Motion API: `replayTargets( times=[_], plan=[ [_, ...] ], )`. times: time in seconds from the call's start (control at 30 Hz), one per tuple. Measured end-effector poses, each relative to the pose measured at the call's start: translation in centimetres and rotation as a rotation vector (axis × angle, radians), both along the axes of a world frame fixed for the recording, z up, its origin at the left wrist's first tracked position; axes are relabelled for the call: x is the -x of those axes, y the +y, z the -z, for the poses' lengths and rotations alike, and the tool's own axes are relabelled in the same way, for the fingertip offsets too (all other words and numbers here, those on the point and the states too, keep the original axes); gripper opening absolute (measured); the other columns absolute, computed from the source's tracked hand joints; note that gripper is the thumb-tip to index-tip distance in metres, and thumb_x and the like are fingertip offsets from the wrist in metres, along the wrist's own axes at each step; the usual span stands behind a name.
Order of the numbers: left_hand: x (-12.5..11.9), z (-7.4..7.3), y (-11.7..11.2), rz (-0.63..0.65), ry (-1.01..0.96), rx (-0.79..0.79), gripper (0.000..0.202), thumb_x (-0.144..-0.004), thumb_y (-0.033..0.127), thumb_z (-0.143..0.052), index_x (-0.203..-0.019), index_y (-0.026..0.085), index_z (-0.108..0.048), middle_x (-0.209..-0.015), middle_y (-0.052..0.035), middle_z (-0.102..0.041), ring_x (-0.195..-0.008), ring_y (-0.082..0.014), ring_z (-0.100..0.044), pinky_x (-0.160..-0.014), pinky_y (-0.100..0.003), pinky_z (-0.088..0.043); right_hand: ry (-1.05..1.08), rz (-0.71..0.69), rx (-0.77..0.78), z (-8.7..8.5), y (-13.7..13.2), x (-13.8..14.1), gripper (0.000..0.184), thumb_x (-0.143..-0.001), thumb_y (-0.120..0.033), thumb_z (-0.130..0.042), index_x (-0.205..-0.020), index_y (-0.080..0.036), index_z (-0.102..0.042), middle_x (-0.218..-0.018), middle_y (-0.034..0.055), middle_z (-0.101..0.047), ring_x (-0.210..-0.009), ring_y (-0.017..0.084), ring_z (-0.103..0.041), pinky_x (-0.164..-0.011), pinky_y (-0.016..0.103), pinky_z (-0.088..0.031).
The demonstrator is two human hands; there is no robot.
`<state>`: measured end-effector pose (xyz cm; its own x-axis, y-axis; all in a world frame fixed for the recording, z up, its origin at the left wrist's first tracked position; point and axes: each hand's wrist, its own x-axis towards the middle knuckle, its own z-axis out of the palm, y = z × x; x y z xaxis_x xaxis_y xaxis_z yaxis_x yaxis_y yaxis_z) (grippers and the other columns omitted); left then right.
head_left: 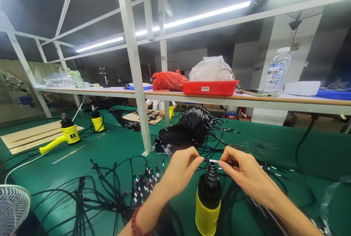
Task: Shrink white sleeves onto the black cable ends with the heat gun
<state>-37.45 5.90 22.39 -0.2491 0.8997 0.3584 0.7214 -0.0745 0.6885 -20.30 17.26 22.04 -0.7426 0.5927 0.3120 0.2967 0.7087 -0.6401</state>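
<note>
My left hand point(179, 170) and my right hand point(242, 172) each pinch one end of a thin black cable point(207, 160) with a white sleeve point(213, 161) on it. The cable is held level just above the black nozzle of an upright yellow heat gun point(208, 201) in front of me. Both hands are closed on the cable. A red bead bracelet sits on my left wrist.
A coiled bundle of black cables point(189, 128) lies behind my hands, and loose cables with red ends point(115, 192) spread at the left. Two more yellow heat guns point(67, 135) stand far left. A shelf holds a red tray point(210, 87) and a bottle point(276, 69). Another person's hands point(160, 111) work across the table.
</note>
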Motion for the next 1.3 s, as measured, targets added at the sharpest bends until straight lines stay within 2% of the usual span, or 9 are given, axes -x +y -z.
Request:
replayTargets(
  times=[0.33, 0.4, 0.5, 0.6, 0.83, 1.0, 1.2, 1.3],
  plan=[
    [0.0, -0.6, 0.0, 0.043, -0.135, -0.020, 0.016, -0.087, 0.032, -0.056, -0.080, 0.017, -0.058, -0.075, 0.0016, -0.059, -0.072, -0.0127, -0.051, -0.067, -0.022, -0.039, -0.061, -0.005, -0.005, -1.5, 0.0, -1.1, 0.028, -0.091, -0.039, -0.048, -0.076, -0.022, -0.063, -0.070, -0.0004, -0.063, -0.065, 0.015, -0.053, -0.060, 0.026, -0.036],
    [0.1, -0.6, -0.1, 0.019, -0.110, -0.001, 0.023, -0.089, 0.038, -0.052, -0.083, 0.017, -0.060, -0.076, 0.0007, -0.060, -0.071, -0.0134, -0.052, -0.064, -0.023, -0.039, -0.058, -0.008, -0.016, -1.6, 0.0, -1.2, 0.029, -0.091, -0.040, -0.048, -0.075, -0.022, -0.063, -0.068, -0.0010, -0.062, -0.063, 0.015, -0.052, -0.059, 0.025, -0.035],
    [0.3, -0.3, 0.0, -0.012, -0.010, 0.052, 0.041, -0.095, 0.046, -0.039, -0.077, 0.018, -0.062, -0.068, 0.0004, -0.060, -0.064, -0.0134, -0.051, -0.059, -0.024, -0.035, -0.047, -0.016, -0.024, -1.7, -0.1, -1.0, 0.029, -0.091, -0.038, -0.047, -0.074, -0.021, -0.062, -0.067, -0.0014, -0.061, -0.063, 0.014, -0.052, -0.058, 0.025, -0.033],
    [0.5, 0.0, 0.1, -0.004, 0.047, 0.071, 0.049, -0.097, 0.045, -0.033, -0.068, 0.017, -0.060, -0.064, 0.0004, -0.059, -0.062, -0.0130, -0.053, -0.060, -0.024, -0.034, -0.042, -0.023, -0.020, -1.5, -0.1, -0.7, 0.027, -0.091, -0.036, -0.047, -0.075, -0.021, -0.062, -0.070, -0.0012, -0.063, -0.064, 0.015, -0.053, -0.059, 0.025, -0.034],
    [0.4, 0.4, 0.1, 0.052, -0.094, 0.009, 0.028, -0.092, 0.037, -0.048, -0.075, 0.017, -0.059, -0.068, 0.0024, -0.058, -0.065, -0.0119, -0.051, -0.061, -0.022, -0.035, -0.039, -0.016, -0.006, -1.0, 0.3, -0.6, 0.023, -0.089, -0.035, -0.050, -0.074, -0.021, -0.062, -0.070, -0.0013, -0.065, -0.064, 0.015, -0.056, -0.059, 0.025, -0.039],
    [0.2, 0.2, 0.1, 0.043, -0.140, -0.038, 0.016, -0.088, 0.030, -0.055, -0.079, 0.016, -0.059, -0.073, 0.0024, -0.057, -0.072, -0.0123, -0.051, -0.066, -0.022, -0.038, -0.040, -0.001, -0.051, -0.7, 0.6, -1.0, 0.023, -0.090, -0.037, -0.050, -0.084, -0.023, -0.068, -0.081, -0.0003, -0.070, -0.074, 0.017, -0.061, -0.067, 0.027, -0.042],
    [0.4, 0.3, 0.2, 0.001, -0.034, 0.035, 0.044, -0.095, 0.046, -0.038, -0.074, 0.017, -0.063, -0.065, 0.0011, -0.059, -0.062, -0.0126, -0.050, -0.059, -0.024, -0.034, -0.061, -0.021, -0.073, -1.1, 0.2, -1.2, 0.027, -0.092, -0.038, -0.047, -0.080, -0.023, -0.067, -0.077, -0.0017, -0.068, -0.070, 0.016, -0.058, -0.064, 0.027, -0.040],
    [0.5, 0.3, 0.2, 0.011, -0.020, 0.041, 0.047, -0.096, 0.045, -0.036, -0.069, 0.017, -0.063, -0.064, 0.0004, -0.059, -0.062, -0.0127, -0.053, -0.061, -0.024, -0.035, -0.056, -0.019, -0.066, -1.2, 0.1, -1.1, 0.026, -0.091, -0.037, -0.048, -0.079, -0.023, -0.066, -0.077, -0.0022, -0.067, -0.069, 0.015, -0.057, -0.064, 0.027, -0.039]
  ],
)
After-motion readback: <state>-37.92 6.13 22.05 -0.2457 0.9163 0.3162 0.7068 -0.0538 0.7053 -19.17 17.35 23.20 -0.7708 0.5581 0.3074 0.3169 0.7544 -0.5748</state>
